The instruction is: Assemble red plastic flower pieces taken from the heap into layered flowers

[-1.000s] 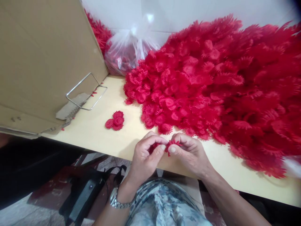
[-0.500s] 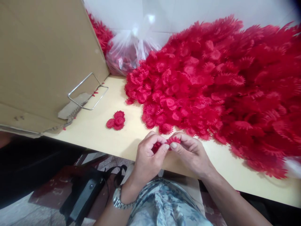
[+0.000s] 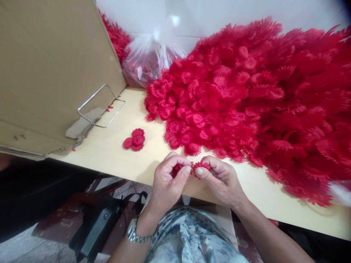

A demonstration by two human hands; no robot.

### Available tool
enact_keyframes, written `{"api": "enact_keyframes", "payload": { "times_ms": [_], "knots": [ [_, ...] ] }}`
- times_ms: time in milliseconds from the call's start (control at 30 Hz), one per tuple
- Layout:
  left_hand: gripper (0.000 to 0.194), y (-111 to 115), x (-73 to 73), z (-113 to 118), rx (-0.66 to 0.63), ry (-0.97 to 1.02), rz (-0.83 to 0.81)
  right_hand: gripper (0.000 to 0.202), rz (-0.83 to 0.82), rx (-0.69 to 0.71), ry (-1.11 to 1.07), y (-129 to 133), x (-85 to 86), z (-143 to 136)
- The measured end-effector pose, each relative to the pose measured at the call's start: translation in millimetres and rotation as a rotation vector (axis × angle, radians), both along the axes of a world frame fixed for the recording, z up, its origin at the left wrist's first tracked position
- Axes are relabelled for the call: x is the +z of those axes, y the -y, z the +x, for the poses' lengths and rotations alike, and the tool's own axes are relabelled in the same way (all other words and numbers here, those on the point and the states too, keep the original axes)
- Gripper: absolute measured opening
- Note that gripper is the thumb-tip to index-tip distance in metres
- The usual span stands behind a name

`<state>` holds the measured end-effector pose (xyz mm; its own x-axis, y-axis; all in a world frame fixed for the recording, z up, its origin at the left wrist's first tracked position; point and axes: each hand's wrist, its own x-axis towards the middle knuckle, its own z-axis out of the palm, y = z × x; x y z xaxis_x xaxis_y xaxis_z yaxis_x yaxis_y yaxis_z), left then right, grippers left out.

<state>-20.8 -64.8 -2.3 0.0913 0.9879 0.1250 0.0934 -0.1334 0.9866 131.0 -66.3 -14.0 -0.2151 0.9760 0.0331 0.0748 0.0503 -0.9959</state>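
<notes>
My left hand [image 3: 170, 178] is closed, pinching a red artificial flower piece with thumb and forefinger; most of that piece is hidden in the curled fingers. In the thumb-and-finger pinch of my right hand [image 3: 221, 179] is another red flower piece [image 3: 202, 166], its toothed petals facing up. The two pieces sit close together over the table's front edge; whether they are joined I cannot tell. Beyond the hands spreads a large heap of red flower pieces [image 3: 219, 98]. To the left lies a small cluster of red flower pieces [image 3: 136, 140] on the pale table [image 3: 109, 160].
A large cardboard box [image 3: 55, 73] stands at the left, with a bent metal wire frame [image 3: 101, 106] and a torn cardboard flap [image 3: 82, 126] by its lower edge. A tied clear plastic bag [image 3: 145, 58] leans near the wall. Below the table is a dark bag [image 3: 95, 226].
My left hand has shifted slightly left, away from the right hand. The gap between the fingertips is wider, and more of the red pieces shows between them.
</notes>
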Motion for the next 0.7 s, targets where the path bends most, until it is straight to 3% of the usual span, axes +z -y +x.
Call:
{"api": "enact_keyframes", "payload": {
  "times_ms": [367, 600, 700],
  "knots": [
    [0.008, 3.8, -2.6, -4.1, 0.006, 0.048, 0.001, 0.04, -0.02, -0.045, 0.102, -0.2, 5.9, -1.3],
    [0.013, 1.8, -0.7, -0.1, -0.227, 0.111, -0.075, 0.045, -0.093, -0.016, -0.004, -1.4, 5.7, -2.4],
    [0.01, 1.1, -0.8, 2.0, -0.259, 0.132, -0.103, 0.047, -0.145, 0.017, -0.078, -0.5, 3.5, -1.8]
  ]
}}
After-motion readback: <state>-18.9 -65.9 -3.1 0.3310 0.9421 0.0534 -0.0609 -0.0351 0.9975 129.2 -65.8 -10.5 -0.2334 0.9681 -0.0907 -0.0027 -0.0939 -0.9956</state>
